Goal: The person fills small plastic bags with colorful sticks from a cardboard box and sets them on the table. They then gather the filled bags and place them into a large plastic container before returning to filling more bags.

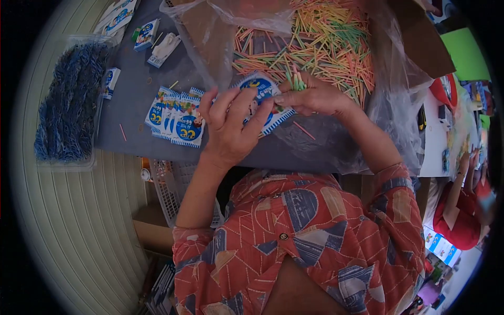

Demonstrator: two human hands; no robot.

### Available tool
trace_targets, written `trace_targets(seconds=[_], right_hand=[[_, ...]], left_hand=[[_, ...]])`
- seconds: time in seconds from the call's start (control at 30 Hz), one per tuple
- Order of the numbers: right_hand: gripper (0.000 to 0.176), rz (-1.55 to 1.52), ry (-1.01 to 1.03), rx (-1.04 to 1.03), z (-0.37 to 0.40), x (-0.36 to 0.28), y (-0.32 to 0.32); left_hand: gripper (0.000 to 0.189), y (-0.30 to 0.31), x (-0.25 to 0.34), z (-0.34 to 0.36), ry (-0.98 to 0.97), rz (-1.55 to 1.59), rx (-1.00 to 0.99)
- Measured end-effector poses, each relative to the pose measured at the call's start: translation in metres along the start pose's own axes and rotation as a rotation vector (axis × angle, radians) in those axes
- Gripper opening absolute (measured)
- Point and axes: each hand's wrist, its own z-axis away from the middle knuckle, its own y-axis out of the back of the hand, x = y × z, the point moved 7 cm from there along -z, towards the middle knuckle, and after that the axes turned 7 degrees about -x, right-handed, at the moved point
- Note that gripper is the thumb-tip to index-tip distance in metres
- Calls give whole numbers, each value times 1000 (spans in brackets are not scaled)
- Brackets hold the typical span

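Observation:
A blue-and-white printed packet is between my two hands at the front part of the table. My left hand reaches over it from the left, fingers spread, with thumb and index finger overlapping its printed face. At the packet's right edge, my right hand is closed round a small bunch of pale green and pink sticks; its thumb and fingertips meet at that edge. Just left of my left hand lies an overlapping row of similar packets.
A large pile of coloured sticks lies on clear plastic sheeting. Small printed boxes sit at the back left, beside a clear tray of dark blue strands. Loose sticks lie near the front edge. A person in red is at right.

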Motion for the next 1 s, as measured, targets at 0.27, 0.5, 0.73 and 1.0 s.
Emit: trace_targets(seconds=[0.27, 0.5, 0.73, 1.0], right_hand=[[54, -234, 352, 170, 12, -4, 56], [53, -565, 649, 143, 11, -5, 59], [55, -537, 747, 161, 13, -28, 31], [58, -409, 967, 62, 23, -84, -4]], left_hand=[[18, -65, -24, 38, 313, 103, -312], [17, -55, -38, 39, 407, 334, -254], [13, -49, -56, 36, 629, 707, -61], [13, -55, -42, 10, 643, 1013, 44]])
